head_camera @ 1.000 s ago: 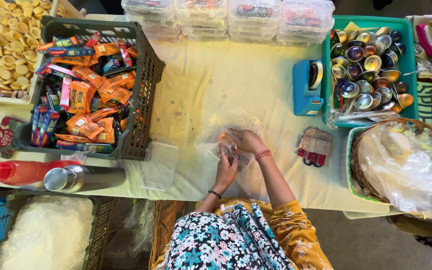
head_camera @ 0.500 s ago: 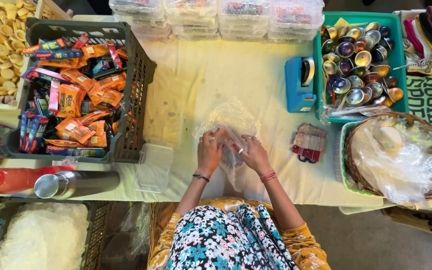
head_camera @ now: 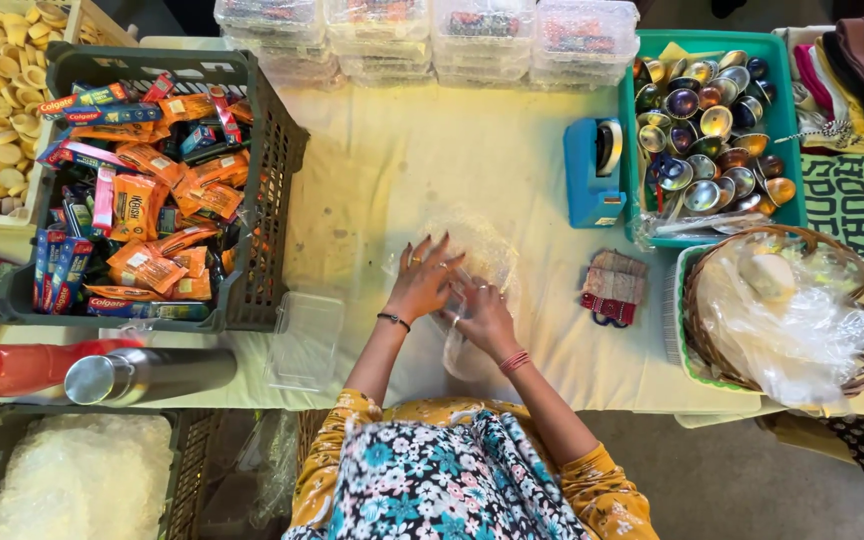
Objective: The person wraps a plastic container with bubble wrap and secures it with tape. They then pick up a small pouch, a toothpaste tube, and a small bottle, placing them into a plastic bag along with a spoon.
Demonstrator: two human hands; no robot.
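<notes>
The person wears a mustard-yellow top with long sleeves pushed up to the elbows, and over it a dark garment printed with white, pink and teal flowers. The left hand (head_camera: 422, 285) has a thin dark bangle at the wrist and a ring on one finger. The right hand (head_camera: 484, 315) has a band of red thread or bangles round the wrist. The fingernails look dark.

Can't tell what's inside the crumpled clear plastic bag (head_camera: 472, 270); my right hand (head_camera: 485, 318) covers it. Red plastic bottle (head_camera: 12, 367) cut off at left edge.
</notes>
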